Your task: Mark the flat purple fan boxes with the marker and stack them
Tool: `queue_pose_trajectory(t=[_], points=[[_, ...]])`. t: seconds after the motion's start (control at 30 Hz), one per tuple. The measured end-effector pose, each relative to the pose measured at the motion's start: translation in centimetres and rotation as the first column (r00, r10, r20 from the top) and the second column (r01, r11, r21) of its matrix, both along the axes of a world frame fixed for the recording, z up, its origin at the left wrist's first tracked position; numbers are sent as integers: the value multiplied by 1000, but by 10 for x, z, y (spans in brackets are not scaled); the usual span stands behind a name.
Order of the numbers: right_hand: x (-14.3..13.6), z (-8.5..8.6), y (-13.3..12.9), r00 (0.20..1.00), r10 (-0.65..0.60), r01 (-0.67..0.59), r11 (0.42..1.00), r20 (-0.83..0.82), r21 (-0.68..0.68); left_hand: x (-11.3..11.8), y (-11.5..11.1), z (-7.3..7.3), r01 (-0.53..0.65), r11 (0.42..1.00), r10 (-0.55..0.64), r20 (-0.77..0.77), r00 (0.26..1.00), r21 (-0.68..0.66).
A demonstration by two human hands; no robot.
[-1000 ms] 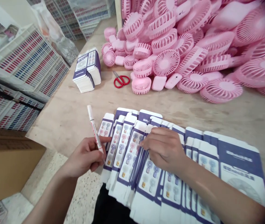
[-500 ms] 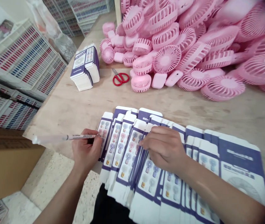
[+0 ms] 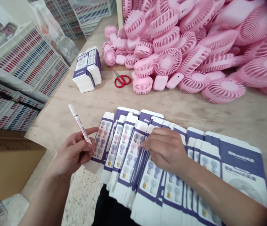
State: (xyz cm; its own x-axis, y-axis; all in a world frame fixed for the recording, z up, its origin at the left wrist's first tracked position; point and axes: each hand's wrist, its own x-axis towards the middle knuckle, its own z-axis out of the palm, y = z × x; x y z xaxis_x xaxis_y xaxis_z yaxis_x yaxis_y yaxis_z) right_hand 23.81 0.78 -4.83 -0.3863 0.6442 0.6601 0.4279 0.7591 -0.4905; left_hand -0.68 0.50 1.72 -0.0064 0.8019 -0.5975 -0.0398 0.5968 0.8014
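Clamping a slim white, red-lettered pen [image 3: 80, 125], left fingers [image 3: 83, 146] at fan-printed purple-and-white cartons [image 3: 130, 155], right fingers [image 3: 153, 141] bunched together over them.

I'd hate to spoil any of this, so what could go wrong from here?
The pen in the left hand has its tip by the leftmost carton, so a slip might leave a stray mark.

The fanned cartons overhang the table's near edge; if the right hand knocked them, some could slide off.

The pink fans are heaped loosely, so a bump might topple some.
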Motion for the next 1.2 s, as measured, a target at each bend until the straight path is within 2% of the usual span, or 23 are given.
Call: queue_pose_trajectory(t=[0.17,0.3,0.33,0.4,0.47,0.5,0.57,0.63,0.7,0.77,0.83,0.9,0.97,1.0,1.07,1.13,1.2], points=[[1,-1,0,1000,4,-4,1000,1,6,11,-9,-3,8,998,-3,72,997,-61],[2,-1,-1,1000,17,-17,1000,5,-2,17,-13,-7,87,984,-66,137,988,-156],[2,-1,-1,1000,21,-21,1000,5,-5,18,-12,-10,69,991,-58,102,993,-112],[2,-1,0,1000,26,-26,1000,0,-4,17,-10,-21,-50,994,57,-75,996,94],[2,0,0,1000,27,-27,1000,-5,-3,15,-8,-34,-125,932,238,-312,920,341],[2,0,0,1000,24,-24,1000,-8,-1,15,-8,-40,-104,902,292,-416,861,419],[2,1,0,1000,18,-18,1000,-11,5,14,-9,-49,0,883,304,-572,762,469],[2,1,0,1000,17,-17,1000,-11,3,14,-11,-53,98,877,279,-664,694,471],[2,1,-1,1000,24,-24,1000,-9,-4,15,-13,-55,164,869,265,-717,645,468],[2,1,-1,1000,22,-23,1000,-6,-8,17,-14,-55,191,861,261,-732,629,472],[1,0,-1,1000,7,-7,1000,-3,-2,17,-14,-55,161,861,280,-715,641,482],[1,0,-1,1000,-2,2,1000,-4,5,15,-13,-52,55,872,320,-650,690,487],[1,0,0,1000,5,-5,1000,-10,6,12,-9,-44,-66,899,305,-511,804,432],[1,0,0,1000,9,-9,1000,-13,4,10,-7,-39,-93,927,251,-417,873,363],[1,0,0,1000,11,-11,1000,-15,-3,6,-1,-26,-49,983,88,-218,972,177],[1,0,0,1000,8,-8,1000,-15,-9,4,2,-13,44,998,-40,-89,995,37],[1,0,0,1000,7,-7,1000,-14,-4,5,2,-2,58,998,-57,-43,997,7]])
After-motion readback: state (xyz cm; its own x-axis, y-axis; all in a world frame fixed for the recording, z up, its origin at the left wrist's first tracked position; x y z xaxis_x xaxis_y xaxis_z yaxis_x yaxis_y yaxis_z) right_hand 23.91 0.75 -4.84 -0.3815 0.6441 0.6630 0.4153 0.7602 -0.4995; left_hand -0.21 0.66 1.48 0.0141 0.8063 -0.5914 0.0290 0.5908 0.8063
